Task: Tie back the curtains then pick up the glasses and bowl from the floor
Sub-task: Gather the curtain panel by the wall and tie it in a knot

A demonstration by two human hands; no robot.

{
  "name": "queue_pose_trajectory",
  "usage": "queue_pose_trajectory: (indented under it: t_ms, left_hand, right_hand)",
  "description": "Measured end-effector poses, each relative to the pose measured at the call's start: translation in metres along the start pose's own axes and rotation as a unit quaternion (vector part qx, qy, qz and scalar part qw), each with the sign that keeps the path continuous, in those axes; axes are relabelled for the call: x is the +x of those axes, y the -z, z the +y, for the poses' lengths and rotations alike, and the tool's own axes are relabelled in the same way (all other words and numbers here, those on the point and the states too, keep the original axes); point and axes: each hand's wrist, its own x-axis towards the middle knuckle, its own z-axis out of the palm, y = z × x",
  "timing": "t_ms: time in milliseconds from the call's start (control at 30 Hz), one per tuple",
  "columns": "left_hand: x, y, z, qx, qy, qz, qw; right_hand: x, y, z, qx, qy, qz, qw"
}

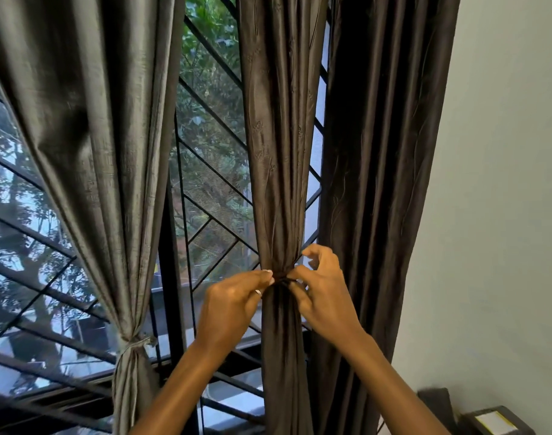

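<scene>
A dark brown curtain (277,152) hangs in the middle, gathered into a narrow bunch by a dark tie (282,280). My left hand (230,306) pinches the tie from the left. My right hand (321,293) pinches it from the right, with the upper fingers curled and lifted. To the left, a grey curtain (89,136) is bound low down with a grey fabric knot (136,343). A third dark brown curtain (381,183) hangs loose at the right. No glasses or bowl are in view.
Behind the curtains is a window with a black metal grille (205,171) and green trees outside. A white wall (503,215) fills the right side. A dark box with a white and yellow label (494,422) sits at the bottom right.
</scene>
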Motion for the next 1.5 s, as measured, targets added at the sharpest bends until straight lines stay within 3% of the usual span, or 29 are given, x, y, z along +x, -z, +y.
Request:
queue_pose_trajectory:
  t_ms: [133, 300, 600, 800, 1000, 1300, 1400, 1500]
  left_hand:
    - [0.004, 0.006, -0.003, -0.030, 0.012, 0.000, 0.999]
    - [0.006, 0.018, -0.013, -0.012, 0.037, -0.027, 0.999]
    - [0.006, 0.010, -0.018, 0.000, 0.084, -0.016, 0.996]
    - [0.008, 0.004, -0.006, -0.120, 0.226, -0.019, 0.967]
    - [0.000, -0.017, -0.017, -0.175, 0.308, -0.064, 0.933]
    - [-0.008, -0.034, -0.021, -0.207, 0.339, 0.002, 0.918]
    - [-0.005, -0.037, -0.020, -0.200, 0.347, 0.004, 0.916]
    - [-0.004, -0.046, -0.020, -0.162, 0.355, 0.023, 0.920]
  right_hand:
    - [0.009, 0.013, 0.009, -0.003, 0.005, 0.005, 1.000]
    - [0.008, 0.019, 0.030, 0.017, -0.060, 0.020, 0.998]
    - [0.005, -0.002, 0.027, 0.065, -0.091, -0.037, 0.993]
    - [-0.006, -0.017, 0.007, 0.211, -0.219, -0.071, 0.950]
    - [-0.016, -0.038, -0.008, 0.310, -0.246, -0.080, 0.915]
    - [-0.029, -0.039, 0.008, 0.222, -0.279, -0.077, 0.931]
    - [-0.027, -0.027, 0.041, 0.119, -0.300, -0.002, 0.946]
    - [-0.018, -0.012, 0.082, 0.018, -0.332, 0.088, 0.939]
